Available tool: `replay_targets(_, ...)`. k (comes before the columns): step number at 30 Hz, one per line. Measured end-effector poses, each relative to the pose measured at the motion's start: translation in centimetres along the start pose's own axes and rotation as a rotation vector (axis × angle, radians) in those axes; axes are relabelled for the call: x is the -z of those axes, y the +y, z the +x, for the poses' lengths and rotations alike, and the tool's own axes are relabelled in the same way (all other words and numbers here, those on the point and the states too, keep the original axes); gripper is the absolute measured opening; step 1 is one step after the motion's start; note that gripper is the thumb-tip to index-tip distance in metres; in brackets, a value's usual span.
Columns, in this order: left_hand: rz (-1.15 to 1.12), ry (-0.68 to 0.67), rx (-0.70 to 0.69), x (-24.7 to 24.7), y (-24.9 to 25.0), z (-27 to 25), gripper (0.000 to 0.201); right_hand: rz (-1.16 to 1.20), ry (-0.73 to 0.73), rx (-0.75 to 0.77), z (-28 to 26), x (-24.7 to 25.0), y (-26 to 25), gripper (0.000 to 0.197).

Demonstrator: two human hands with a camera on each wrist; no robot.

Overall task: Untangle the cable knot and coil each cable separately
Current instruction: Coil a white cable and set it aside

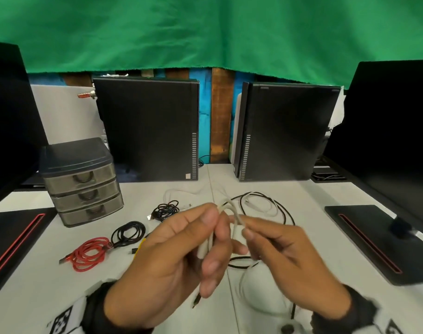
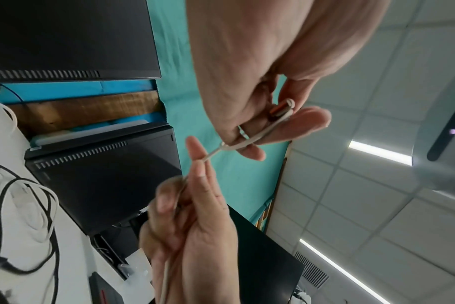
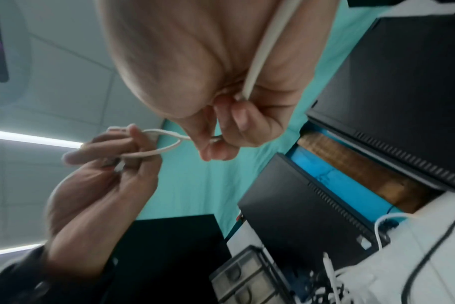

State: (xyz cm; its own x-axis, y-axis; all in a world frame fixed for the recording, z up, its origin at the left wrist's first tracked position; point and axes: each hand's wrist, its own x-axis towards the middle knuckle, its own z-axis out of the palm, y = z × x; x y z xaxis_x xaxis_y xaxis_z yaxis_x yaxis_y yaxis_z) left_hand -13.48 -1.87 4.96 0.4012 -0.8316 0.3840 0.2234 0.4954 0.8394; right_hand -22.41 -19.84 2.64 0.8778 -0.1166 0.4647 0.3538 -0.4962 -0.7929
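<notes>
Both hands are raised above the white table (image 1: 49,280) with a white cable (image 1: 235,212) between them. My left hand (image 1: 215,220) pinches folded loops of it between thumb and fingers; the left wrist view shows the bundle (image 2: 278,117) in that pinch. My right hand (image 1: 251,235) pinches the same cable just to the right, and the strand (image 3: 164,150) runs from its fingertips to the left hand's loops. The rest of the white cable hangs down to the table, where it lies over a loose black cable (image 1: 284,211).
Two black coils (image 1: 165,209) (image 1: 128,231) and a red coil (image 1: 90,255) lie at the left. Another white cable (image 1: 181,192) lies behind. A grey drawer unit (image 1: 82,182) stands at the back left, two computer towers (image 1: 147,131) (image 1: 287,133) behind, and monitor bases (image 1: 374,239) at both sides.
</notes>
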Motion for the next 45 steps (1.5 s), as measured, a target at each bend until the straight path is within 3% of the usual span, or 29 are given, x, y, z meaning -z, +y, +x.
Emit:
replay_targets(4, 0.017, 0.115, -0.054, 0.6, 0.5, -0.4, 0.028, -0.112, -0.222, -0.065, -0.5, -1.7, -0.1, 0.033)
replay_targets(9, 0.049, 0.232, -0.086, 0.8, 1.0, -0.3, 0.035, -0.426, -0.411, -0.068, -1.0, -2.0, -1.7, 0.033)
replay_targets(12, 0.449, 0.216, -0.132, 1.2, 0.6, -0.5, 0.038, -0.493, -0.431, -0.08, -1.4, -1.9, -2.8, 0.03)
replay_targets(16, 1.034, 0.107, -0.17, 1.5, -0.7, -0.9, 0.037, -0.478, -0.385, 0.048, -1.7, -0.7, -4.2, 0.01)
replay_targets(19, 1.207, 0.064, -0.184, 1.4, -1.2, -1.2, 0.033, -0.35, -0.242, 0.094, -1.9, 0.8, -5.1, 0.023)
replay_targets(25, 0.625, -0.044, 0.203, 0.6, -0.6, -1.2, 0.033, -0.066, 0.058, 0.133, -1.0, 2.5, -3.3, 0.01)
replay_targets(28, 0.315, -0.076, 0.202, 1.4, -1.0, -0.5, 0.031, 0.04, 0.188, 0.119, 0.4, 1.9, -1.0, 0.009)
replay_targets(30, 0.119, -0.011, 0.167, 1.9, -1.1, -0.1, 0.029, 0.061, 0.206, 0.055, 1.1, 1.1, 1.2, 0.018)
replay_targets(34, -0.114, 0.25, 0.121, 2.9, -1.0, 0.8, 0.031, -0.05, 0.064, -0.109, 1.3, -0.6, 5.0, 0.026)
replay_targets(38, -0.248, 0.372, 0.107, 4.5, -0.7, 1.5, 0.036, -0.115, -0.107, -0.2, 0.7, -2.0, 5.4, 0.025)
replay_targets(42, -0.277, 0.512, 0.075, 4.5, -0.6, 1.8, 0.041, -0.174, -0.233, -0.165, 0.0, -2.9, 3.9, 0.024)
replay_targets(45, -0.125, 0.53, 0.019, 3.7, -0.6, 1.7, 0.045, -0.22, -0.315, -0.093, -0.5, -3.3, 1.9, 0.026)
